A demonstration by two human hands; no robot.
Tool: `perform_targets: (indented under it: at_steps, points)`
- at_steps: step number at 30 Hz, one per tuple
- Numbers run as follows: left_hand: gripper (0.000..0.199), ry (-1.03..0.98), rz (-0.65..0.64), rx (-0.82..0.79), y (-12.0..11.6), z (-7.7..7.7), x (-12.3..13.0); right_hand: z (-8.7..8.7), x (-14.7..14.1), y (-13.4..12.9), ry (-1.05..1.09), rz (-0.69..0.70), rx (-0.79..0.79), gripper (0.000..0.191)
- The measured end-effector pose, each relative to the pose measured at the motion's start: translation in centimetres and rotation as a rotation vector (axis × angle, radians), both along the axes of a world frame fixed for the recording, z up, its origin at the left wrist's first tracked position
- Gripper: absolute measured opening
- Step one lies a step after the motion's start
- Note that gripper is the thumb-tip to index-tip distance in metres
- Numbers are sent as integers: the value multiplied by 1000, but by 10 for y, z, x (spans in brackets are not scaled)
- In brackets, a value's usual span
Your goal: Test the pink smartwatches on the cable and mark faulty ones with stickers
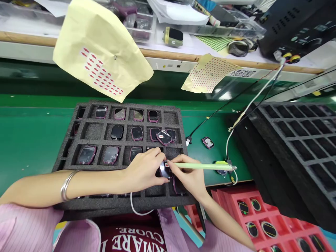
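As I watch from my remote seat, the left hand (145, 170) has its grip pinched on a dark watch body (165, 171), right over the grey foam tray (110, 202), between three and four o'clock from the tray's middle! The right hand (193, 179) has its grip closed around a pale green pen-like tool (207, 166), fingertips at the watch's edge. Toward two o'clock from there I spot a loose watch (208, 142) on the green tabletop (34, 140); toward four, a red tray (283, 224).
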State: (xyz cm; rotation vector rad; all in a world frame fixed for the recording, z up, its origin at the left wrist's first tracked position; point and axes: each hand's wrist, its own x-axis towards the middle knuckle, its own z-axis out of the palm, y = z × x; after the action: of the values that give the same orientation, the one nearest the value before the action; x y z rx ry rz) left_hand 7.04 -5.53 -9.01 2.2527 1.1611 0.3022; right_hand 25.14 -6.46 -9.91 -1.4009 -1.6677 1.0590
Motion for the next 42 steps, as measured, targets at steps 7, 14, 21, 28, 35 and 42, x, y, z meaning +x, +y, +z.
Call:
perform_targets:
  at_steps: [7, 14, 21, 28, 35, 42]
  points:
    - [38, -14, -9, -1, 0, 0, 0, -2, 2, -1, -28, 24, 21, 19]
    - [40, -16, 2, 11, -1, -1, 0, 1, 0, -1, 43, -52, -43, 24]
    - [41, -21, 7, 22, -1, -3, 0, 1, -2, -2, 82, -75, -70, 25]
    - [41, -17, 15, 22, -1, -1, 1, 4, 0, -1, 66, -151, 53, 14]
    - [39, -15, 27, -5, -2, -1, 2, 0, 3, 0, -117, 86, 195, 17]
    - [42, -34, 30, -11, -2, -3, 2, 1, 6, 1, -154, 153, 163, 18]
